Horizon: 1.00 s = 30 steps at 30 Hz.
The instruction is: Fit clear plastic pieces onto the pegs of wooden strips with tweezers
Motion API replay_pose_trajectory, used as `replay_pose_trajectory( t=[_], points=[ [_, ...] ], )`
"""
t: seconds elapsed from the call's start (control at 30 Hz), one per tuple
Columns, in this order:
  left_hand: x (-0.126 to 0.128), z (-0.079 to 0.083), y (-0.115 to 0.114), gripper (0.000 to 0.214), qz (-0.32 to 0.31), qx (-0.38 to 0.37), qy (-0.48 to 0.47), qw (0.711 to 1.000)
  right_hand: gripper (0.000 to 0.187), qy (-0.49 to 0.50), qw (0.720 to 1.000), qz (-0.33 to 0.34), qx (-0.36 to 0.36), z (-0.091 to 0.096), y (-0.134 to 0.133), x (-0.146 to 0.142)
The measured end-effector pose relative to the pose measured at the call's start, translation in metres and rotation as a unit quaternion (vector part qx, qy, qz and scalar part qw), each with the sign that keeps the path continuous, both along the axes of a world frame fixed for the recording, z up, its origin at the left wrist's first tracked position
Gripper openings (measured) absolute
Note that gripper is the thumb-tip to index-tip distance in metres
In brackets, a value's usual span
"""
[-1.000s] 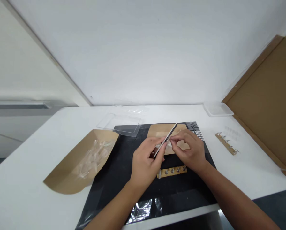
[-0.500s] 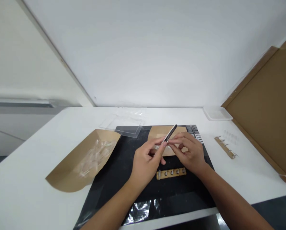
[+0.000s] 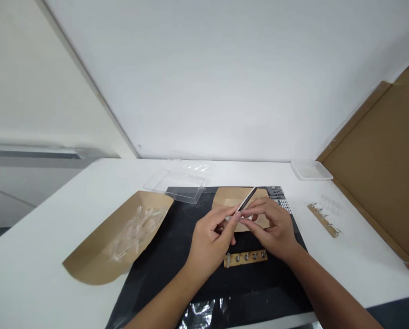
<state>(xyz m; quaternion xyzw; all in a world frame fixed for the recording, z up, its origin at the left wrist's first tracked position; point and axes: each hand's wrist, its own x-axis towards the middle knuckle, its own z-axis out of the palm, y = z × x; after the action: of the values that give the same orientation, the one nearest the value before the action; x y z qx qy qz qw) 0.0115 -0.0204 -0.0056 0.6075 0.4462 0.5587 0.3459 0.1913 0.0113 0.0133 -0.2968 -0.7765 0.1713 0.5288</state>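
My left hand (image 3: 215, 233) holds a slim nail file (image 3: 248, 198), dark on its face and pale along its edge, slanting up to the right. My right hand (image 3: 271, 225) is closed in a pinch by the file's lower end, fingertips against my left thumb; whatever small thing it grips is hidden. Below both hands a gold-coloured strip (image 3: 241, 259) with several round metal studs lies on the black mat (image 3: 177, 269), a clear piece standing at its left end. Behind the hands sits a brown paper tray (image 3: 221, 196) with clear bits in it.
At left lies a larger brown paper tray (image 3: 91, 260) with clear plastic pieces (image 3: 138, 230). A clear plastic lid (image 3: 187, 194) overlaps the mat's back edge. At right are another studded strip (image 3: 322, 220), a shallow plastic box (image 3: 312, 171) and a tall cardboard sheet (image 3: 379, 160).
The whole view has shifted slightly, so things sit lower in the picture. My hands stay together at the file, with only small finger movements of the right hand.
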Motion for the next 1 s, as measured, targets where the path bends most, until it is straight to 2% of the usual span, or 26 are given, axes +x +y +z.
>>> replay_pose_trajectory(
  t=[0.1, 0.27, 0.33, 0.57, 0.87, 1.0],
  points=[
    [0.0, 0.0, 0.0, 0.026, 0.006, 0.001, 0.0, 1.0, 0.01, 0.022, 0.998, 0.011, -0.052, -0.005, 0.001, 0.001],
    [0.0, 0.003, -0.001, 0.028, 0.003, -0.005, 0.002, 1.0, 0.011, 0.055, 0.99, -0.026, -0.128, -0.013, 0.002, 0.0],
    [0.0, 0.004, -0.001, 0.028, -0.002, -0.007, 0.006, 1.0, 0.005, 0.046, 0.991, -0.04, -0.118, -0.013, 0.002, -0.001],
    [0.0, 0.007, -0.002, 0.025, 0.0, -0.001, 0.019, 1.0, 0.007, -0.015, 0.998, -0.052, -0.022, -0.008, 0.003, -0.001],
    [0.0, 0.005, -0.002, 0.026, -0.012, -0.005, 0.023, 1.0, 0.008, -0.058, 0.994, -0.069, -0.057, -0.012, 0.001, -0.001],
    [-0.001, 0.003, -0.001, 0.028, -0.027, -0.005, 0.031, 0.999, 0.009, -0.061, 0.994, -0.078, -0.044, -0.011, -0.002, 0.001]
  ],
)
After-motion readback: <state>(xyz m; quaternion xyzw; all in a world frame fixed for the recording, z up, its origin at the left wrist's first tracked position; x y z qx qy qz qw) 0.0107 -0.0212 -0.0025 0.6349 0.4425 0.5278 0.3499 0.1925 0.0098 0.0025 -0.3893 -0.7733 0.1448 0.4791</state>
